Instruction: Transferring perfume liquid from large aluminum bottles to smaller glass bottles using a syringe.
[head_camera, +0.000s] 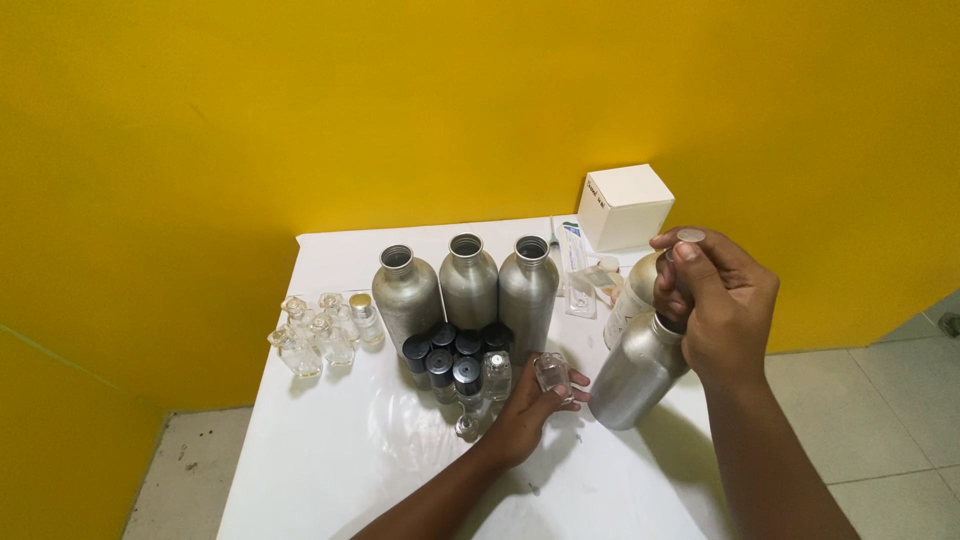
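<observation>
My left hand holds a small clear glass bottle just above the white table. My right hand grips the neck of a tilted silver aluminium bottle, thumb pressed on a small round cap at its top. The tilted bottle leans toward the small glass bottle, its base near the table. Behind it stands another aluminium bottle with a label, partly hidden by my right hand.
Three open silver aluminium bottles stand in a row at the table's middle. In front are several small black-capped vials. Several clear glass bottles cluster at left. A white box and plastic packets sit by the yellow wall.
</observation>
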